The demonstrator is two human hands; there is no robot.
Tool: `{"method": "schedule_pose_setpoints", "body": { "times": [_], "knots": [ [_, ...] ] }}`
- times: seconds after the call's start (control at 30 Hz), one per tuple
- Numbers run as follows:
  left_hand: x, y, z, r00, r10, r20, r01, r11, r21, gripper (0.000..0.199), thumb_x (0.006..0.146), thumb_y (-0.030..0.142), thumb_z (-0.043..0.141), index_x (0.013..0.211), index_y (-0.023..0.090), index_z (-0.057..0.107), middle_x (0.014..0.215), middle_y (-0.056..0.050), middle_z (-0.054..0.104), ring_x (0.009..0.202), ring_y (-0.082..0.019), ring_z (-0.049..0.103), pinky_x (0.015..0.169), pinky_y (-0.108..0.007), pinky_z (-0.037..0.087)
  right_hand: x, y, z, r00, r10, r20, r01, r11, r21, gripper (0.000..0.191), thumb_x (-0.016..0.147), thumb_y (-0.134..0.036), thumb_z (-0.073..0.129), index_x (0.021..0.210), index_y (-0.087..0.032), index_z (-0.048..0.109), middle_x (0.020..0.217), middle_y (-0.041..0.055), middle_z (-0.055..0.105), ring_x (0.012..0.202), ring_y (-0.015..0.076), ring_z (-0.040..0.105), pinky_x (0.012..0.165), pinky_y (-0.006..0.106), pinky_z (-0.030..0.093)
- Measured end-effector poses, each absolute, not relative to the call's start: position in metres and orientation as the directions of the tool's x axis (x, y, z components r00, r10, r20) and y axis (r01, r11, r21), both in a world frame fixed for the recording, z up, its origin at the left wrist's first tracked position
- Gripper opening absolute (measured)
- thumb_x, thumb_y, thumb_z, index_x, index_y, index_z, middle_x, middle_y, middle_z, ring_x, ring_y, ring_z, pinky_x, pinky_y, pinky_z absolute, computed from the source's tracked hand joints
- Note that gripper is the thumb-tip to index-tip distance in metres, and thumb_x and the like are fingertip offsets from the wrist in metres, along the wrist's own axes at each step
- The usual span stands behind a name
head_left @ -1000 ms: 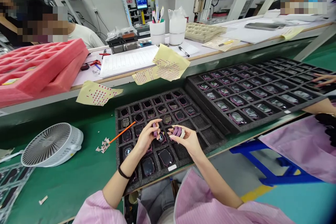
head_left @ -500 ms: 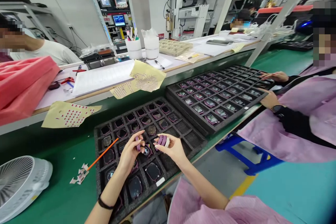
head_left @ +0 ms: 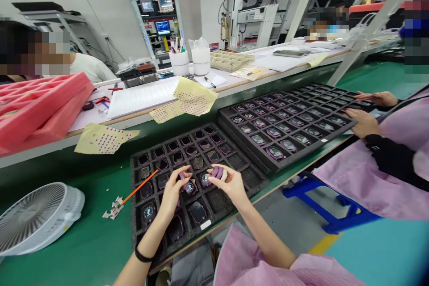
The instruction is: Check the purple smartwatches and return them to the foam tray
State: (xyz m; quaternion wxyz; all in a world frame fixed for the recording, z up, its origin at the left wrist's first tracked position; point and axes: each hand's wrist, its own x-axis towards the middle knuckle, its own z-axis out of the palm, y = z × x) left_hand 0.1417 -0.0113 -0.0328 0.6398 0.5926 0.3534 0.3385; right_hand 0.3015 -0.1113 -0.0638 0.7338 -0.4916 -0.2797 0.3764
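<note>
A black foam tray [head_left: 248,184] with square compartments lies before me, several holding dark-faced, purple-rimmed watch bodies. My left hand [head_left: 174,190] is over its middle, fingers bent together around something small and hidden, purple showing at the fingertips. Just beneath them is a watch body with a lit dial [head_left: 190,187]. My right hand [head_left: 228,182] has curled fingers with purple and white coverings; what they pinch is hidden. Beside its fingertips shows another lit dial [head_left: 205,178]. The two hands are a small gap apart.
A second filled tray [head_left: 275,167] adjoins on the right, near a co-worker's hands [head_left: 363,120]. An orange stick [head_left: 139,187], white scraps [head_left: 114,209] and a fan [head_left: 43,219] are left. Yellow dotted sheets [head_left: 103,138] hang from the shelf edge, beside pink foam [head_left: 40,111].
The view has shifted, so most things appear farther right. My left fingers have drawn closer together, and a second lit dial now shows beside my right fingertips.
</note>
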Motion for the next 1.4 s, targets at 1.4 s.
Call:
{"method": "schedule_pose_setpoints", "body": {
  "times": [1.4],
  "knots": [
    [0.246, -0.012, -0.049, 0.77, 0.594, 0.234, 0.22, -0.591, 0.776, 0.048, 0.052, 0.037, 0.088, 0.094, 0.022, 0.071, 0.095, -0.009, 0.072, 0.093, -0.03, 0.064, 0.089, -0.038, 0.046, 0.403, -0.096, -0.061, 0.541, 0.798, 0.267, 0.412, 0.025, -0.911, 0.051, 0.091, -0.05, 0.048, 0.121, -0.012, 0.064, 0.084, 0.0097, 0.072, 0.086, 0.0265, 0.071, 0.089, 0.045, 0.051]
  ]
}}
